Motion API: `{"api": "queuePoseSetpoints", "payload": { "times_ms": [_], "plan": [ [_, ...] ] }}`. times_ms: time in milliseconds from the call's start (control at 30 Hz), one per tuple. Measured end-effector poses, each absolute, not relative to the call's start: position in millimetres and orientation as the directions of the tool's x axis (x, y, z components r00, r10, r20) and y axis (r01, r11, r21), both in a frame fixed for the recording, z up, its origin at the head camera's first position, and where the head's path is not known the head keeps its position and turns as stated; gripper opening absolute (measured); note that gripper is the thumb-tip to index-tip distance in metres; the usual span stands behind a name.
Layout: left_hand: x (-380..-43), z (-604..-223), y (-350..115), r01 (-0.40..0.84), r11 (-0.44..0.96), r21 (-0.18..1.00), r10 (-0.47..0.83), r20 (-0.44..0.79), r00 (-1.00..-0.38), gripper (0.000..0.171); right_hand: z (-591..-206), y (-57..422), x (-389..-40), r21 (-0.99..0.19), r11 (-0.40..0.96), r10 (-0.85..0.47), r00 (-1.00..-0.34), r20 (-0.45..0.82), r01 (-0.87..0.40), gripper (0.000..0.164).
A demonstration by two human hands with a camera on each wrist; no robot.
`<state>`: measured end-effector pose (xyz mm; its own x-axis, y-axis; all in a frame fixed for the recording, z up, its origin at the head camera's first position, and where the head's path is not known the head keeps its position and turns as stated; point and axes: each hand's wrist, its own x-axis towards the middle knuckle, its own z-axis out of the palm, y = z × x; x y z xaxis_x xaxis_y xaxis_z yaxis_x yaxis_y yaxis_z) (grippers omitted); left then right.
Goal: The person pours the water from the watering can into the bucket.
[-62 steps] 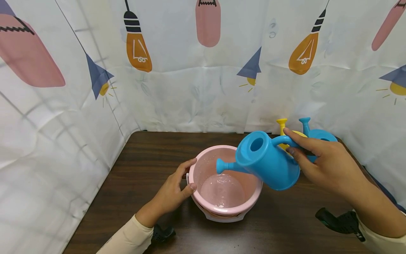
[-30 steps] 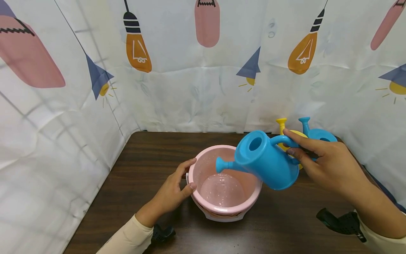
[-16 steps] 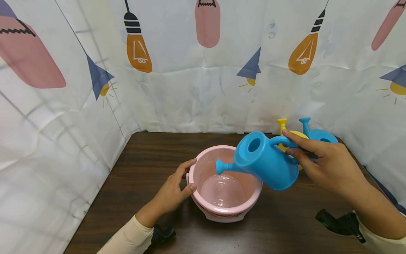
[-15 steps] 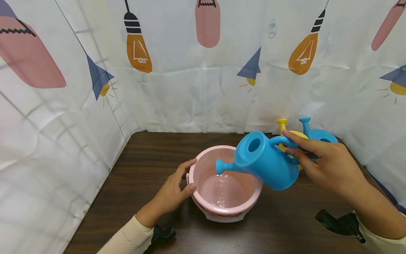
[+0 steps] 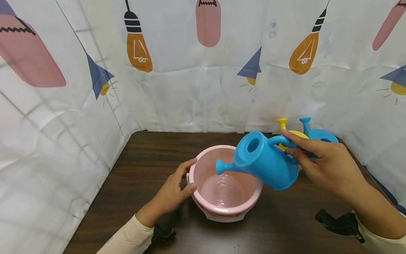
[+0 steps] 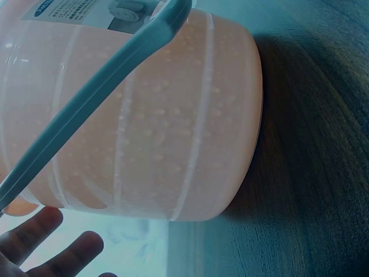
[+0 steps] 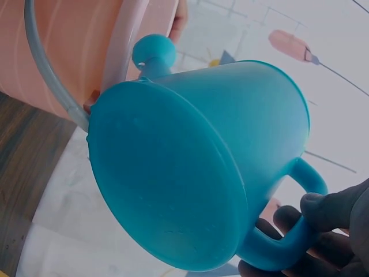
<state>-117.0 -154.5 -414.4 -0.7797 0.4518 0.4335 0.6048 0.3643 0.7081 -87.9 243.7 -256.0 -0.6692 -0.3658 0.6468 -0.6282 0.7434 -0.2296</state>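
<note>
A blue watering can (image 5: 266,162) is tilted over the pink bucket (image 5: 258,190), its spout head above the opening. My right hand (image 5: 330,162) grips the can's handle, fingers wrapped round it in the right wrist view. Rippled clear water (image 5: 222,192) covers the bucket's bottom. My left hand (image 5: 169,190) rests on the bucket's left rim, with index finger and thumb spread apart along it. In the left wrist view, other fingers (image 6: 69,254) stick out loosely beside the bucket's wall, and the bucket's handle (image 6: 98,92) hangs down across it.
Behind my right hand stand a yellow watering can (image 5: 282,123) and a second blue watering can (image 5: 323,134), both partly hidden. The dark wooden table (image 5: 152,155) meets a printed curtain (image 5: 190,98) at the back and left.
The blue watering can has tipped very slightly further toward the bucket. Ripples on the water shift between frames. The left hand and the bucket stay where they are.
</note>
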Motion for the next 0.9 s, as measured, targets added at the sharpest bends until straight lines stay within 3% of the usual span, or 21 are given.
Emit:
{"api": "queuePoseSetpoints", "payload": {
  "times_ms": [267,533,700,900],
  "plan": [
    [-116.2,-414.1,-154.7,0.600,0.368,0.710,0.454,0.426,-0.782,0.067,-254.0,243.0,-88.6,-0.220,0.723,-0.389,-0.649,0.653,-0.655,0.058],
    [-116.9,-414.7,-154.5,0.605,0.359,0.710,0.456,0.432,-0.778,0.067,-252.7,241.7,-88.4,-0.217,0.715,-0.397,-0.641,0.656,-0.664,0.062],
    [-116.0,-413.6,-154.1,0.597,0.365,0.715,0.455,0.422,-0.784,0.068,-253.4,242.3,-88.7,-0.215,0.702,-0.405,-0.629,0.664,-0.679,0.042],
    [-115.4,-413.1,-154.2,0.596,0.364,0.716,0.455,0.422,-0.785,0.068,-253.3,241.4,-87.6,-0.227,0.707,-0.394,-0.641,0.659,-0.669,0.043]
  ]
}}
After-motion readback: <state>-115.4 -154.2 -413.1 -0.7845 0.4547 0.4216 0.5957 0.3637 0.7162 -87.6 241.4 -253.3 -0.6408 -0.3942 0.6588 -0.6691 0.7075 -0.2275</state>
